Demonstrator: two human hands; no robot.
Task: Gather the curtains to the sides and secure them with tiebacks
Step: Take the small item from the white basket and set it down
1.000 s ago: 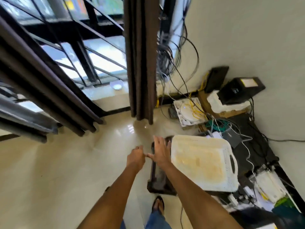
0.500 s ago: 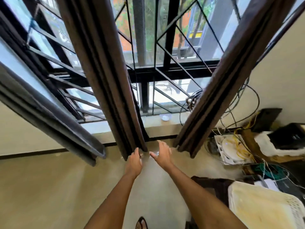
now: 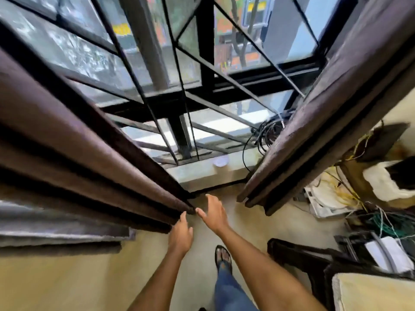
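A: Since half a second ago the view has closed in on the window [image 3: 202,90], and both hands have come up to the left curtain's bottom edge.

B: What are the hands doing?

A: Left hand [image 3: 180,234] has its fingertips touching the hem of the left curtain [image 3: 94,158]; I cannot tell whether it grips cloth or only touches. Right hand [image 3: 214,213] is spread open at about 1 o'clock from the left one, thumb near the same hem, holding nothing.

B: And the curtains?

A: Left curtain runs from 9 o'clock down to the centre, hanging in loose folds. Right curtain [image 3: 325,122] hangs from 2 o'clock toward the centre, well apart from the hands, beside cables [image 3: 267,135] at the sill [image 3: 202,173].

B: How far along?

A: Early, I judge. The curtains are parted and the window shows between them, but neither looks bunched tight, and no tieback is visible on either. Gathering the left one seems the step in hand; tying it, then doing the right, remains.
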